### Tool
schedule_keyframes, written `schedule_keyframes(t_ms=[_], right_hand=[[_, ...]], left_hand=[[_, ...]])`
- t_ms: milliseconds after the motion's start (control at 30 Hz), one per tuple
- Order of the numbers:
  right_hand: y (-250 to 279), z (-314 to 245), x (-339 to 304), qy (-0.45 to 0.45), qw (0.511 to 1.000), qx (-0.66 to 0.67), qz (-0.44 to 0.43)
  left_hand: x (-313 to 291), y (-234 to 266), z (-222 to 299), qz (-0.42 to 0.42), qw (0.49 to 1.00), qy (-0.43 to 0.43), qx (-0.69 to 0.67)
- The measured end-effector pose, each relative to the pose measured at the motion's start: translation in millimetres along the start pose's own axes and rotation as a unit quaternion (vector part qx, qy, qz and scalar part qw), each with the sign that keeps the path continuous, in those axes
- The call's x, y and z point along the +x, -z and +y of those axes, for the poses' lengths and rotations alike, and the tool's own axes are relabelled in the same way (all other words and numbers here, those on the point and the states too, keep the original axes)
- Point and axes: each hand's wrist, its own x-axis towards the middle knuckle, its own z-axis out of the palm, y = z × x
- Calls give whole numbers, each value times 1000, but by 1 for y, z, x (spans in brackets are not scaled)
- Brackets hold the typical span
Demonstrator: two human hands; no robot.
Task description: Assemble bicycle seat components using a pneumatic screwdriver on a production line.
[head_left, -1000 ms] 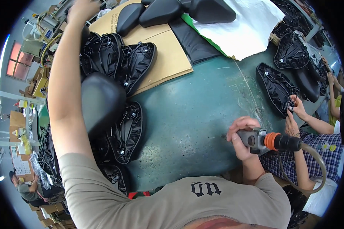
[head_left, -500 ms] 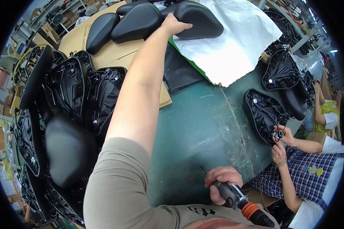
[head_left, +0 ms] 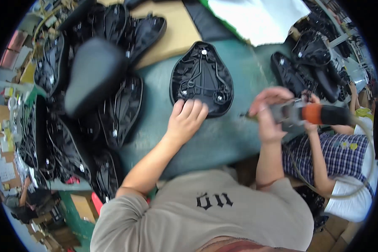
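Underside up on the green table lies a black bicycle saddle (head_left: 203, 82), its narrow nose pointing away from me. Metal rails, springs and a bright round fitting show on it. My left hand (head_left: 188, 117) grips its wide rear edge, fingers over the rim and thumb hidden. To the right of the saddle, my right hand (head_left: 273, 111) is wrapped round an air screwdriver (head_left: 296, 113) with an orange band and a hose. The tool's thin bit points left toward the saddle, apart from it. Motion blurs this hand and the tool.
Several saddles (head_left: 96, 75) are heaped at the left. Cardboard (head_left: 172, 29) and a white sheet (head_left: 260, 19) lie at the far side. More saddles (head_left: 313, 50) stand at the right, where a co-worker in a checked apron (head_left: 332, 155) works close by. The screwdriver's hose (head_left: 353, 195) loops down there.
My left hand has drawn back from the far saddles, and a saddle now lies upside down before me. My right hand has raised the air screwdriver, its bit turned left.
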Motion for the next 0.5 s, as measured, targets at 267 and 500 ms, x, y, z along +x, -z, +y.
schedule_keyframes(t_ms=[267,500], right_hand=[[-69,-44,-3,29,971,187,-145],[-159,-14,-4,-44,965,188,-180]], left_hand=[[-128,149,38,64,963,-129,-229],[-106,110,-1,-39,848,434,-301]])
